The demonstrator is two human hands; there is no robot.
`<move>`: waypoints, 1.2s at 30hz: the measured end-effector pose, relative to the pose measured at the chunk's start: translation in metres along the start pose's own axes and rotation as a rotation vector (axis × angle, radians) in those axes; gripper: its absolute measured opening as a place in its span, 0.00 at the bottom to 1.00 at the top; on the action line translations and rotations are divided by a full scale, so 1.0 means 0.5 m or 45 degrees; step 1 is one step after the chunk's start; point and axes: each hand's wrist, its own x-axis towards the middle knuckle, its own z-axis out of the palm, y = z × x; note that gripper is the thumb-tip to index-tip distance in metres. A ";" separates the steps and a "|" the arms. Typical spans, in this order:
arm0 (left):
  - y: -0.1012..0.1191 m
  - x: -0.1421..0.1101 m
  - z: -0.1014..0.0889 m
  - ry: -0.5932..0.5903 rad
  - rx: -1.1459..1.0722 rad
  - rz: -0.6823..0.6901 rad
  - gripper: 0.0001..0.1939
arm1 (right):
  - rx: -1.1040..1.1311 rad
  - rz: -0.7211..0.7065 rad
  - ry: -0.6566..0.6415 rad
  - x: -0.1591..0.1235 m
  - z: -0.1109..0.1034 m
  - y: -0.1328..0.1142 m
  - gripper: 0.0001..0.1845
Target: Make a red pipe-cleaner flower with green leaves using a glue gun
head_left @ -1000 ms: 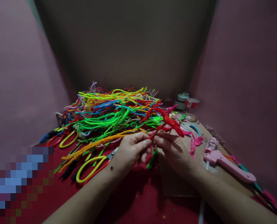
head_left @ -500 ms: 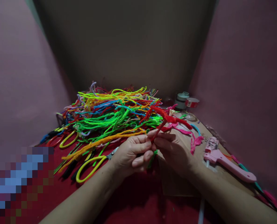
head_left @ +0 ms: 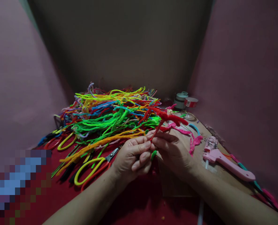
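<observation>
Both hands meet at the middle of the view around a red pipe cleaner flower (head_left: 170, 118), whose fuzzy petals spread above the fingers with pale tips at the centre. My left hand (head_left: 136, 153) is closed, pinching the lower end of its red stem between thumb and fingers. Close against it, my right hand (head_left: 173, 150) pinches the same stem slightly higher. The fingertips nearly touch, and part of the stem is hidden behind them. A bit of green pipe cleaner (head_left: 154, 154) shows just below the hands.
A big heap of coloured pipe cleaners (head_left: 110, 122) lies behind my left hand. Yellow-and-red-handled scissors (head_left: 90, 168) rest beside my left wrist. On a brown board (head_left: 176, 184) at right lie a pink glue gun (head_left: 228, 161) and pink pieces (head_left: 195, 143). Jar (head_left: 181, 100) and tape roll (head_left: 191, 102) stand behind.
The red flower has tipped a little, its petals now seen more from the side. Both hands keep their pinch on the stem. The whole view has shifted slightly.
</observation>
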 end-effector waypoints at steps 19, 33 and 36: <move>0.017 0.002 -0.001 0.295 0.724 0.066 0.11 | -0.110 0.016 0.107 0.010 -0.018 0.012 0.05; 0.028 -0.006 -0.005 -0.051 0.196 -0.262 0.08 | -0.035 0.015 -0.026 0.008 -0.010 -0.007 0.05; 0.020 -0.004 0.000 0.108 0.635 -0.045 0.11 | -0.046 -0.013 0.099 0.009 -0.007 -0.001 0.02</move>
